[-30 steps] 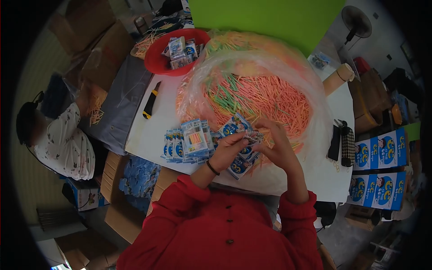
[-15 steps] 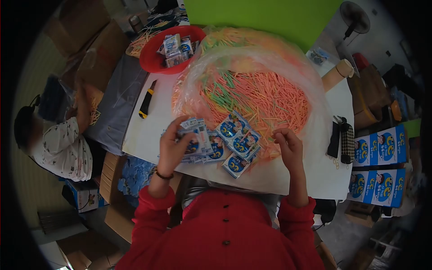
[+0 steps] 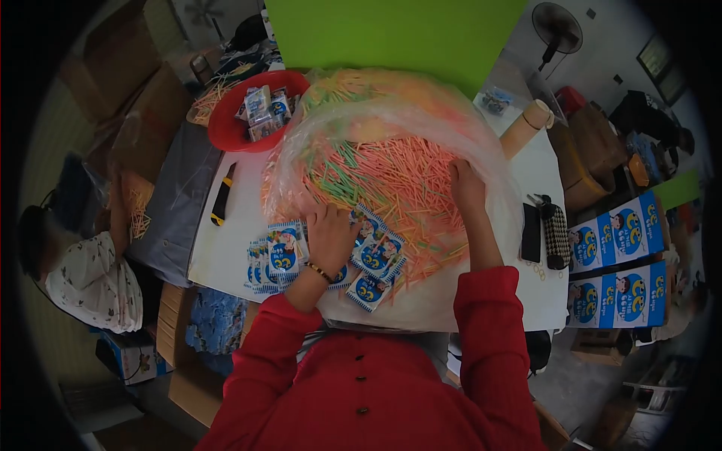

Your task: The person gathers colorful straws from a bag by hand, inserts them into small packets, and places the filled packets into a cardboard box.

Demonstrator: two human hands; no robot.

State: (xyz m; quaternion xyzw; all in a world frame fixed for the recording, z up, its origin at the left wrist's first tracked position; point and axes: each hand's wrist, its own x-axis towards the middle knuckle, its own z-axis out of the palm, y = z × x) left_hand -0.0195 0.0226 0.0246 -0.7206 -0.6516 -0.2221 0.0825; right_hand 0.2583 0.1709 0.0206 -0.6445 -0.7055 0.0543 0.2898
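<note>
My left hand [image 3: 331, 239], with a beaded bracelet at the wrist, is over the small printed packets, palm down, fingers stretched and slightly apart. Left of it lies a pile of blue-and-white packets [image 3: 283, 252]; right of it more packets [image 3: 378, 254] overlap at the edge of the sticks. My right hand [image 3: 468, 186] is at the right side of a big heap of thin pink, yellow and green sticks [image 3: 406, 173], inside a clear plastic bag [image 3: 489, 143]. Its fingers are bent together against the sticks; anything between them is hidden.
A red bowl [image 3: 226, 124] of packets and a yellow-black cutter [image 3: 223, 197] are at the left. A phone [image 3: 531, 233], a checkered pouch [image 3: 556, 239] and a cardboard tube [image 3: 525, 129] lie right. Printed boxes [image 3: 618, 233] stand beyond. A co-worker [image 3: 94, 278] sits far left.
My left hand has moved right and off the left packets, leaving them on the table. My right hand has reached forward to the sticks. The whole view has shifted.
</note>
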